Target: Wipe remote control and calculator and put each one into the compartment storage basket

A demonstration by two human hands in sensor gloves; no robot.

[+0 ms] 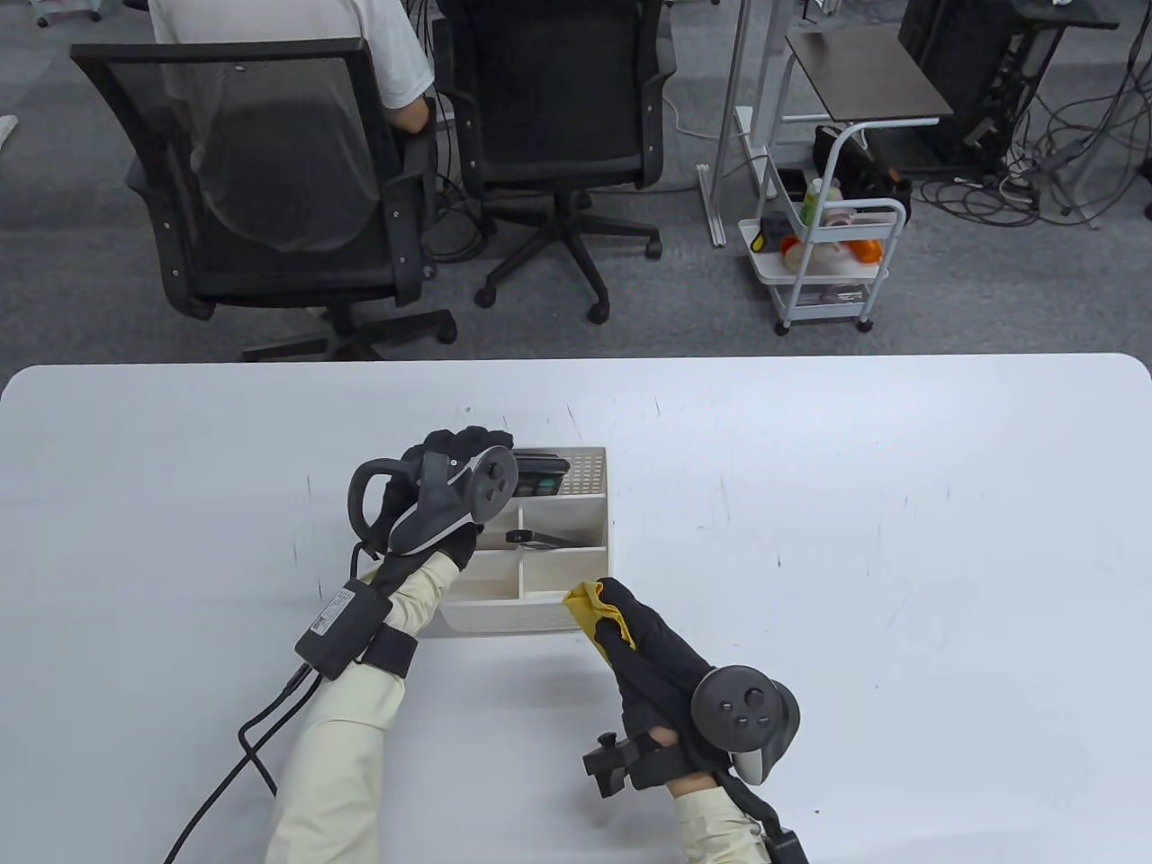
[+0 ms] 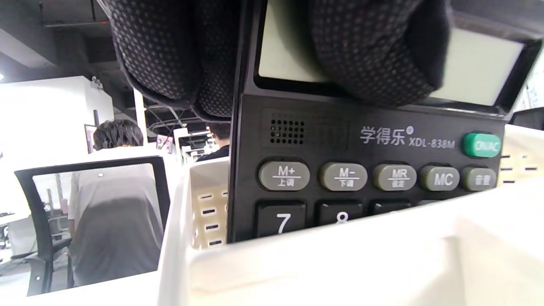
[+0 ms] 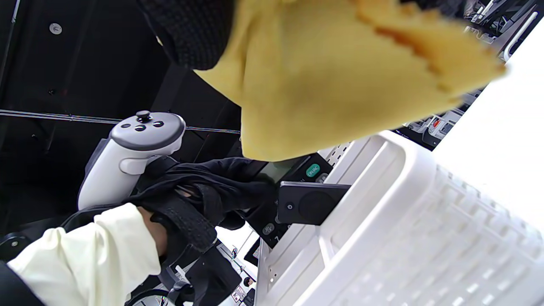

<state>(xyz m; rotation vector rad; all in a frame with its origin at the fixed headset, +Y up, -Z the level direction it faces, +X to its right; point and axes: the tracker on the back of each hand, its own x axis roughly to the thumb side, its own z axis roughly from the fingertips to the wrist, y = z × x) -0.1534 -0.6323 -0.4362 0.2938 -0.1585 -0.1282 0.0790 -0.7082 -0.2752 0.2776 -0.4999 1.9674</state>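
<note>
Nearest the desk's (image 1: 810, 504) front edge, the right hand (image 1: 652, 661) pinches a yellow cloth (image 1: 596, 610), its fingers curled round the bunched fabric. The cloth hangs just beside the basket's (image 1: 517, 621) front right corner; whether it touches the rim cannot be told.

The white basket sits near the middle of the desk, its slotted walls dividing it into several compartments. In a middle compartment on the right side, the black remote (image 1: 540, 538) stands tilted, its top end leaning against a divider (image 3: 340, 238).

Further back, the left hand (image 1: 450, 490) reaches over the basket's left side to its far compartment. There its fingers (image 2: 374, 46) curl over the top of the calculator (image 1: 540, 475), the thumb lying across the display while other fingers wrap its back edge. The calculator stands upright in that far compartment, its lower keys hidden behind the basket wall (image 2: 340, 255).

Beyond the desk, a person (image 1: 297, 54) sits in a black mesh chair (image 1: 261, 180).
</note>
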